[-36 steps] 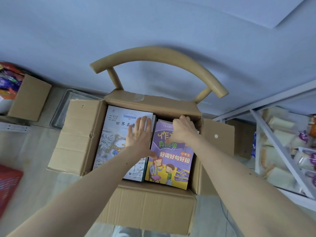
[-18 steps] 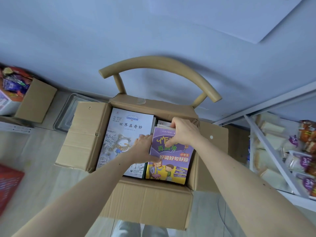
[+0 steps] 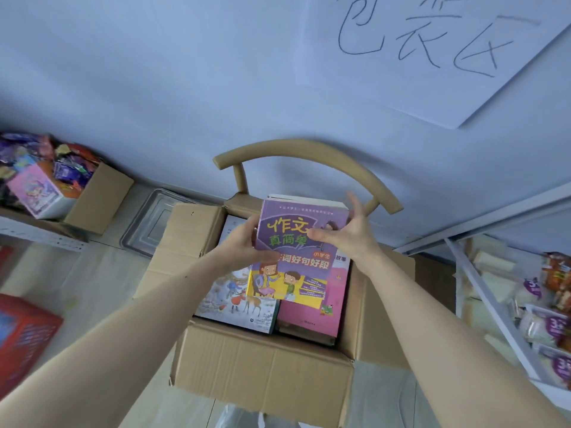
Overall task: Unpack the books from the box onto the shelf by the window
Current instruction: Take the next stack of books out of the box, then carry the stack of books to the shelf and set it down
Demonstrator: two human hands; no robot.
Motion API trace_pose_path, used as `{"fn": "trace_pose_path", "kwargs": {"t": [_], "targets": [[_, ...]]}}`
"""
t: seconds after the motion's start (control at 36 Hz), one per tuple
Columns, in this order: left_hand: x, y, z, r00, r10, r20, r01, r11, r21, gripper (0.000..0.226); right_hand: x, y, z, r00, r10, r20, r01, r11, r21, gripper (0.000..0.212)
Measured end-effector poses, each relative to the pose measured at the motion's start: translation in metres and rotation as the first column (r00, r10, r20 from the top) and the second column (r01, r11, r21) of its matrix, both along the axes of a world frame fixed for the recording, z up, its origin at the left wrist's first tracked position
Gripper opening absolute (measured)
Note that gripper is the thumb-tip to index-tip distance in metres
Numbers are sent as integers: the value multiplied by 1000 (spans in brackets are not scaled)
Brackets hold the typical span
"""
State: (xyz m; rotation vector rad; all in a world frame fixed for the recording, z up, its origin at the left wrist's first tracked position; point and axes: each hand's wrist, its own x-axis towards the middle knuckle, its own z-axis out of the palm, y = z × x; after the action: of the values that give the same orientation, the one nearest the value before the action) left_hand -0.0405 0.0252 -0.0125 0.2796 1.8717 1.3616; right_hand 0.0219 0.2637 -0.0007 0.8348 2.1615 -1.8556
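An open cardboard box rests on a wooden chair. A purple and yellow book is raised above the box. My left hand grips its left edge, and my right hand holds its right edge with the thumb on the cover. Still inside the box lie a winter-scene picture book on the left and a pink book on the right, with more books under them.
A white metal shelf rack with packaged snacks stands at the right. At the left, a cardboard box of colourful packets sits on a shelf, a clear plastic tray lies behind the book box, and a red box is lower left. A handwritten paper sign hangs on the wall.
Both hands gripped the purple book lying in the box and lifted it up and out, uncovering the pink book beneath. The camera view tilted upward.
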Motion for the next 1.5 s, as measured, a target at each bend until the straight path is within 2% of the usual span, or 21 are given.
{"fn": "trace_pose_path", "kwargs": {"t": [0.08, 0.11, 0.19, 0.28, 0.33, 0.42, 0.44, 0.58, 0.67, 0.72, 0.86, 0.97, 1.06, 1.14, 1.25, 1.42, 1.5], "targets": [[0, -23, 7, 996, 93, 17, -93, 995, 21, 60, 2, -14, -7, 992, 124, -18, -125, 988, -88, 78], [1, -32, 9, 991, 129, 42, -131, 991, 36, 60, 1, -22, -5, 987, 161, -25, -162, 981, -110, 70], [8, -63, 22, 974, 196, 111, -207, 974, 95, 62, -6, -53, 6, 976, 214, -31, -216, 960, -179, 81], [20, -95, 43, 951, 273, 146, -293, 946, 141, 63, -13, -88, 28, 954, 297, -28, -295, 922, -251, 73], [29, -119, 60, 927, 343, 154, -365, 919, 150, 63, -17, -115, 44, 930, 365, -31, -360, 897, -258, 61], [45, -163, 85, 884, 444, 143, -464, 872, 156, 55, -23, -162, 67, 888, 457, -46, -453, 855, -253, 31], [52, -179, 94, 867, 481, 132, -497, 853, 156, 55, -24, -179, 75, 874, 483, -51, -480, 843, -243, 29], [94, -271, 139, 753, 655, 63, -656, 741, 144, 62, -23, -280, 113, 797, 591, -126, -604, 778, -172, 57], [129, -330, 166, 669, 743, 14, -736, 660, 149, 55, -14, -351, 134, 738, 650, -180, -674, 725, -145, 68], [156, -372, 185, 613, 789, -20, -775, 607, 174, 52, -4, -400, 149, 693, 690, -209, -719, 679, -145, 66], [234, -485, 231, 492, 866, -88, -845, 499, 193, 52, 35, -532, 195, 574, 760, -306, -816, 560, -140, 46], [302, -577, 270, 402, 899, -170, -885, 430, 177, 44, 80, -644, 236, 479, 789, -385, -876, 457, -154, 60], [353, -643, 301, 353, 905, -236, -899, 398, 182, 59, 117, -727, 265, 431, 797, -422, -902, 384, -196, 59], [400, -702, 328, 367, 870, -330, -882, 438, 174, 62, 151, -807, 297, 416, 772, -480, -909, 353, -221, 52], [449, -769, 363, 264, 882, -391, -901, 370, 225, 52, 189, -904, 340, 403, 706, -582, -915, 321, -244, 51], [499, -882, 412, 82, 874, -479, -932, 238, 275, 39, 236, -1034, 400, 256, 644, -721, -966, 192, -171, 29], [516, -933, 432, 63, 844, -532, -931, 241, 272, 45, 250, -1091, 424, 195, 604, -773, -979, 160, -122, 25]]}}
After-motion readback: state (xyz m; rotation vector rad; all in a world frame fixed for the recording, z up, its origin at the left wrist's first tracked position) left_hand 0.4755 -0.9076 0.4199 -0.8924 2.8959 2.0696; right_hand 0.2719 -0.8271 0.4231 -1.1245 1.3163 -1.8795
